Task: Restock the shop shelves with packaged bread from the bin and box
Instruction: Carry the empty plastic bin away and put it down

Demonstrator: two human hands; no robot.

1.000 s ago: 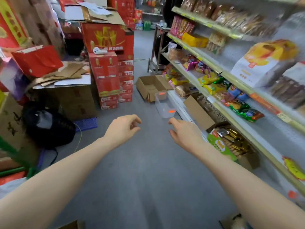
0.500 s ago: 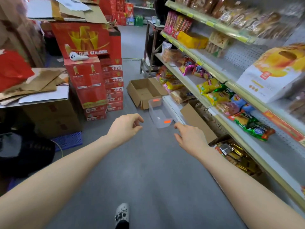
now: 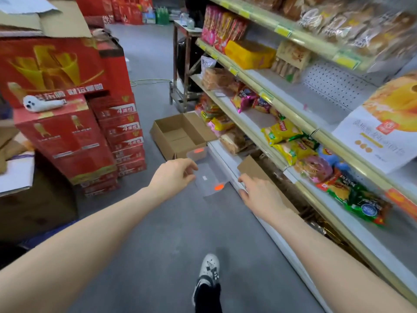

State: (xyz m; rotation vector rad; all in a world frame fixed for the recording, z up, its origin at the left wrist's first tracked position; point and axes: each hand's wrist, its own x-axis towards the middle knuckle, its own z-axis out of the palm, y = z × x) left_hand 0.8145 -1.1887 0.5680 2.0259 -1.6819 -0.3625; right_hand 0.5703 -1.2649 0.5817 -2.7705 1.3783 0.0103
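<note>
A clear plastic bin (image 3: 208,175) with orange clips stands on the grey floor beside the shelf base, and it looks empty. Behind it sits an open cardboard box (image 3: 178,136), also empty inside. My left hand (image 3: 173,175) reaches out just left of the bin, fingers loosely curled, holding nothing. My right hand (image 3: 259,195) stretches forward just right of the bin, fingers relaxed, holding nothing. Packaged bread (image 3: 234,141) lies on the lower shelf. More bread bags (image 3: 352,26) fill the top shelf.
Shelving (image 3: 266,141) with snack packs runs along the right. Another cardboard box (image 3: 255,169) sits under the shelf by my right hand. Stacked red cartons (image 3: 74,123) stand on the left. My shoe (image 3: 208,269) steps on the grey floor aisle.
I have walked forward along the aisle. The bin and box are nearer, and both hands have closed in on either side of the bin.
</note>
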